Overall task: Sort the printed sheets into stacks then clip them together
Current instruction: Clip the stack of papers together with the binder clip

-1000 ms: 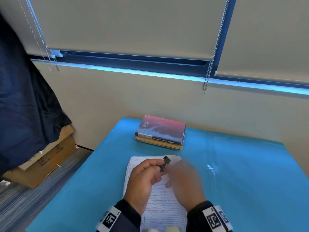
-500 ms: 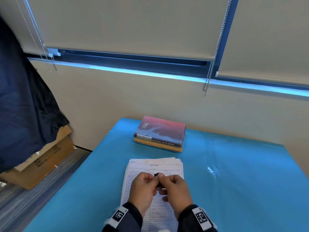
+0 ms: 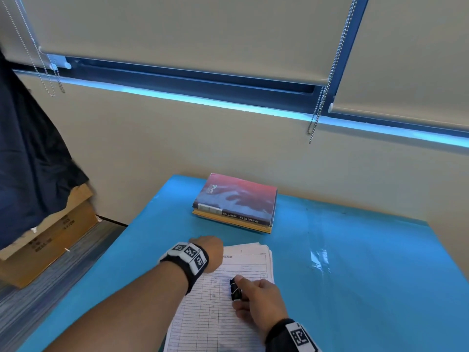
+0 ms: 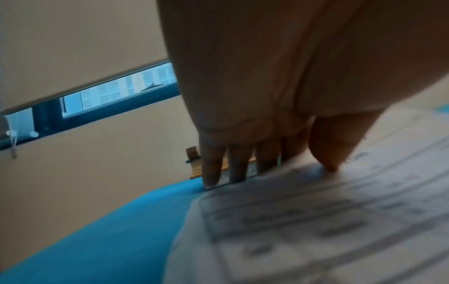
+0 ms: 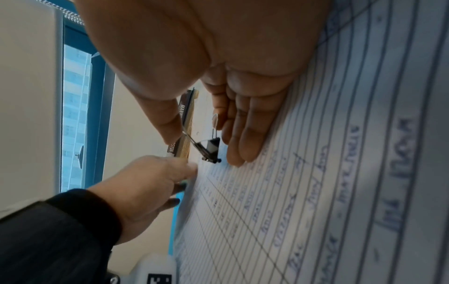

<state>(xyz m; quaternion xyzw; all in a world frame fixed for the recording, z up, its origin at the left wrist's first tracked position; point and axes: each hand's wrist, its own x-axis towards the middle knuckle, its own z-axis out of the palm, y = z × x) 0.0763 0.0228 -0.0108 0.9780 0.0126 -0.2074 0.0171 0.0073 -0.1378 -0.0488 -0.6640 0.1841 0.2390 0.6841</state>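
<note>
With the sheets (image 3: 223, 316) already lying stacked, the right hand (image 3: 261, 301) is pinching an unattached binder clip (image 3: 234, 289) while the left hand (image 3: 210, 252), fingers extended, is gripping the stack's corner.

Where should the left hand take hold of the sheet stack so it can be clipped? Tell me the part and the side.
Take the stack of sheets at its far left corner, from the left, thumb on top and fingers under the edge. The left hand already sits there, and the right hand holds the binder clip over the middle, leaving the top edge free.
</note>
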